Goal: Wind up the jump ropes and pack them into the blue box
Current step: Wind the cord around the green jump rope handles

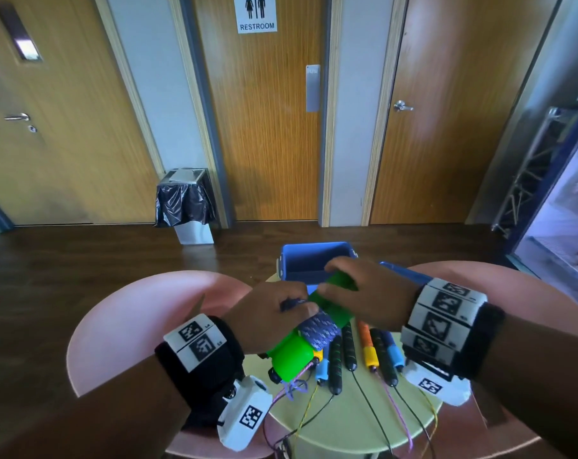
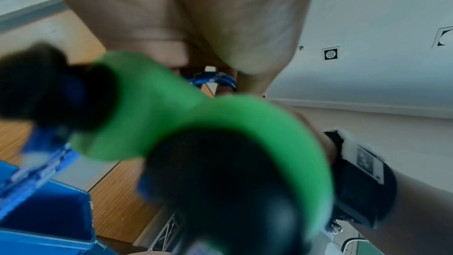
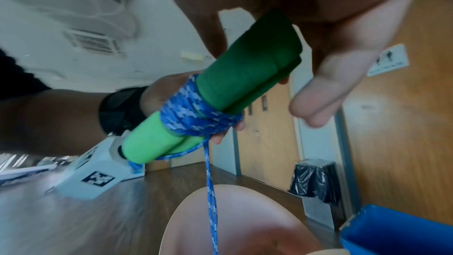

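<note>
both hands work above the round surface (image 1: 354,422), just this side of the blue box (image 1: 314,260). right hand (image 1: 370,293) wraps its fingers round the far end of the two green handles (image 1: 334,303), squeezed side by side, likely so they act as one core for winding. left hand (image 1: 267,316) pinches the blue rope (image 1: 319,331) at the coil, probably to keep tension so the turns don't slip. right wrist view: several tight turns of rope (image 3: 196,113) round the handles' middle, one loose strand (image 3: 210,191) hanging down, so winding isn't finished. thumb of the right hand (image 3: 326,92) sits off the foam, the other fingers do the holding.

blue box sits open at the far edge of the surface, past the hands; its inside looks empty as far as visible, the near part is hidden by the hands.

counts: 1 rope in hand with 2 green handles. on the surface nearer than the box: about 7 other handles laid in a row (image 1: 363,352) — black-green, orange-yellow, black-blue kinds, some hidden under the hands, so the count is rough. cords trail off the near edge. 2 pink chairs (image 1: 142,313) flank the surface. 1 box.
</note>
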The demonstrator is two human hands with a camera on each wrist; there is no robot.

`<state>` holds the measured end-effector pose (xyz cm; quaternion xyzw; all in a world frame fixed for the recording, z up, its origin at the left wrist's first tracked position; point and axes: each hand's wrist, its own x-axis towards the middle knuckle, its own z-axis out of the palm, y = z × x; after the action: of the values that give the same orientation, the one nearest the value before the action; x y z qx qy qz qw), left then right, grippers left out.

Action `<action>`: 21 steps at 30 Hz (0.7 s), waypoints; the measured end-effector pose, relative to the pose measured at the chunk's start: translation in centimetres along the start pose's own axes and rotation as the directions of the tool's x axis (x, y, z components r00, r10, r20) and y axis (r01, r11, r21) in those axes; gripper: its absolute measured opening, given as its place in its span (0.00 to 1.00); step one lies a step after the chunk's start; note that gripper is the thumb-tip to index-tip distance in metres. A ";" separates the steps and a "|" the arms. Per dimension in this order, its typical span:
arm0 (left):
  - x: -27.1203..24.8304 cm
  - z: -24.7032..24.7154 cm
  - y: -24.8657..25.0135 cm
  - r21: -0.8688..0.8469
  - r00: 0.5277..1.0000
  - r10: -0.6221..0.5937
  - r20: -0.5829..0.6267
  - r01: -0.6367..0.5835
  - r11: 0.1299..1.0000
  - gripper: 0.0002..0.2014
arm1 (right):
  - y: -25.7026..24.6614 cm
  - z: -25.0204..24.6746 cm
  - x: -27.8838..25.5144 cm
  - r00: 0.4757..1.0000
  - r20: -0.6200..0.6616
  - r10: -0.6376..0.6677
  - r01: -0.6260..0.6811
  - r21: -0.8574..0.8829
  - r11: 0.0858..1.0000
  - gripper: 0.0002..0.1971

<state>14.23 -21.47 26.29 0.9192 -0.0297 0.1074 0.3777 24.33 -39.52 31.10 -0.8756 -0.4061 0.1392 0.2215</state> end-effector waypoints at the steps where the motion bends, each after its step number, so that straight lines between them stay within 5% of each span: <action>1: 0.1 0.1 -0.1 -0.007 1.000 0.000 0.000 0.000 1.000 0.18 | 0.1 0.1 0.3 0.997 0.016 0.074 -0.075 0.041 0.996 0.25; 4: 0.3 0.2 -0.4 0.010 1.000 -0.002 0.005 0.002 1.000 0.21 | 0.4 0.5 1.5 0.982 0.054 0.183 -0.186 0.051 0.981 0.22; 7: 0.6 0.0 -0.9 -0.051 0.999 -0.044 -0.001 0.044 0.998 0.19 | 0.6 0.5 2.0 0.988 0.030 0.150 -0.150 -0.018 0.989 0.21; 15: 0.9 -1.0 -1.3 -0.528 0.996 -0.071 0.056 0.090 0.844 0.14 | 0.4 -1.0 1.3 1.000 -0.002 0.005 -0.004 0.276 0.961 0.13; 18: 1.0 -2.0 -1.4 -0.632 0.995 -0.087 0.050 0.099 0.769 0.17 | -0.2 -0.6 1.1 0.999 -0.033 0.033 -0.005 0.635 0.773 0.16; 21: 0.7 -1.8 -2.0 -0.793 0.984 -0.144 0.105 0.170 0.585 0.20 | -1.3 0.1 0.9 0.992 -0.064 0.106 -0.005 0.838 0.546 0.12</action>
<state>14.83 -18.76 26.31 0.6536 0.0011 0.0354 0.7560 24.03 -38.05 31.61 -0.6833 -0.2508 0.2754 0.6280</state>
